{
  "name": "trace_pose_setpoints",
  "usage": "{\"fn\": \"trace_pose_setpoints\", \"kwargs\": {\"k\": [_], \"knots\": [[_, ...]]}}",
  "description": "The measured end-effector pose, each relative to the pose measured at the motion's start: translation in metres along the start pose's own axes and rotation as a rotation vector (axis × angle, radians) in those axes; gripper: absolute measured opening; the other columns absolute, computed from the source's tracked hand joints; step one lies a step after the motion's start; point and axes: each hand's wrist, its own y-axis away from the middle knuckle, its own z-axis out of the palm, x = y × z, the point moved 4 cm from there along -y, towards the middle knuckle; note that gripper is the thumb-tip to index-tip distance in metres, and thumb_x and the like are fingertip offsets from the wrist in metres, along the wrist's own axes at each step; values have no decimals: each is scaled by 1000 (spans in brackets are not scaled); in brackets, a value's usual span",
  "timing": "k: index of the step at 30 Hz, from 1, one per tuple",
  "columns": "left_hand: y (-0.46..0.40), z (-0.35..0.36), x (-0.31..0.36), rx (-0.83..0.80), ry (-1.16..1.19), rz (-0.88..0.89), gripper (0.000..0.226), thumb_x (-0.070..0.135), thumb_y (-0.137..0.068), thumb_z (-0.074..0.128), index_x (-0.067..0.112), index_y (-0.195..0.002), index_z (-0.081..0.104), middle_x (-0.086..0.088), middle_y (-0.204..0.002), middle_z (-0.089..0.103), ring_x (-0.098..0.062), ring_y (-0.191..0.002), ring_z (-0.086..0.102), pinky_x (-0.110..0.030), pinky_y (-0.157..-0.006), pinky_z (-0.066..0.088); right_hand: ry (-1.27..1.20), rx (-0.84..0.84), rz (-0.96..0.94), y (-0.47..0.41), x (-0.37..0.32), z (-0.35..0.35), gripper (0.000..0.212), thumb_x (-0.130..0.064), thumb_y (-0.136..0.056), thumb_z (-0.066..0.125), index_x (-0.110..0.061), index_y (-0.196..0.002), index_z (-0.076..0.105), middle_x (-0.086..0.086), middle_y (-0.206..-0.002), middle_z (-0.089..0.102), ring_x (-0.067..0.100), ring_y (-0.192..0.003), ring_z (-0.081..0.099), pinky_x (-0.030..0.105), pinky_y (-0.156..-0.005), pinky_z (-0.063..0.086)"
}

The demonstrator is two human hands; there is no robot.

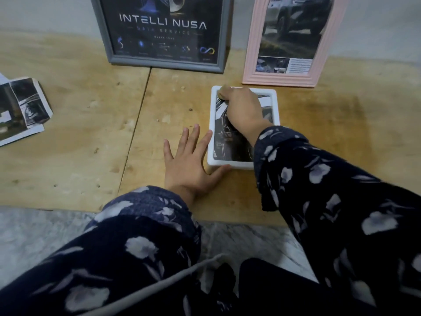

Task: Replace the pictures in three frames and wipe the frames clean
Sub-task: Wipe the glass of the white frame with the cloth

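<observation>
A small white frame (243, 126) lies flat on the plywood board (91, 133), right of centre and just in front of the pink frame (293, 42), with a dark black-and-white picture showing in its opening. The left hand (191, 163) lies flat on the board at the frame's near left corner, fingers straight and spread, pointing away; the forefinger runs along the frame's left edge and the thumb reaches along its near edge, so the hand braces the frame without gripping it. The right hand (243, 108) reaches over the frame from the right, knuckles up, fingers curled down onto the far left corner of the picture; whether it holds a cloth or anything else under the fingers cannot be told. Both arms wear dark sleeves (330, 179) with pale flower prints. At the far edge of the board a grey frame (164, 33) with a dark poster reading INTELLI NUSA stands leaning against the wall, and to its right the pink arched frame stands with a picture of a vehicle in it. Loose printed pictures (22, 108) lie in a pile at the far left of the board, well apart from the hands.
</observation>
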Motion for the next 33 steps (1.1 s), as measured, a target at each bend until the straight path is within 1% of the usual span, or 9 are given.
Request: {"fn": "trace_pose_setpoints", "kwargs": {"k": [2,5,9,14,19,24,27,30,33], "knots": [[0,0,0,-10,-12,2,89,85,-78,26,42,-152,2,11,-162,-8,-12,-149,-12,-58,-116,-8,14,-17,-10,7,0,10,55,9,-80,41,-11,-131,48,16,-113,62,35,-100,59,32,-70,38],[0,1,0,-14,-23,4,90,86,-76,21,42,-152,1,12,-162,-7,-13,-149,-11,-58,-116,-8,2,-55,-18,12,1,11,57,9,-77,41,-16,-126,54,15,-109,66,35,-100,59,30,-70,38],[-1,2,-1,-22,-10,1,91,86,-75,19,41,-153,2,12,-162,-6,-13,-149,-11,-59,-116,-7,-54,-111,-30,31,-1,7,59,8,-80,41,-20,-130,56,13,-123,64,34,-114,57,37,-96,45],[-1,3,-1,-16,8,7,91,87,-75,19,42,-153,3,14,-162,-4,-12,-149,-10,-59,-115,-7,-59,-116,-104,61,-3,10,51,-3,-88,45,-21,-135,52,3,-140,53,24,-128,49,31,-106,37],[0,2,-1,-3,12,8,92,88,-74,18,43,-152,6,13,-162,-2,-12,-149,-8,-59,-115,-6,-85,-84,-128,87,0,19,46,-9,-89,48,-18,-133,54,5,-135,57,25,-125,53,34,-104,39],[2,1,0,6,13,13,96,89,-69,11,42,-153,7,11,-163,-1,-13,-150,-7,-59,-116,-4,-116,91,-284,114,-3,19,37,-12,-66,67,-5,-102,73,15,-100,74,33,-85,72,41,-76,59],[2,1,-1,5,14,17,96,89,-70,11,41,-153,6,11,-163,-3,-13,-150,-7,-59,-116,-4,-94,27,-340,123,-6,12,35,-9,-65,67,-8,-99,75,13,-95,75,33,-79,72,42,-70,59],[1,1,-2,4,5,23,92,87,-75,17,41,-153,5,10,-163,-5,-14,-149,-8,-59,-115,-5,-24,-126,-410,118,-12,-2,28,-6,-76,71,-13,-103,74,6,-98,75,28,-85,70,27,-76,51],[1,1,-1,-4,-9,27,90,86,-77,21,40,-153,3,9,-162,-8,-14,-149,-11,-59,-115,-6,-124,-326,-139,90,-1,-23,29,-8,-92,51,-19,-112,69,-3,-106,66,16,-93,58,21,-78,42]]}}
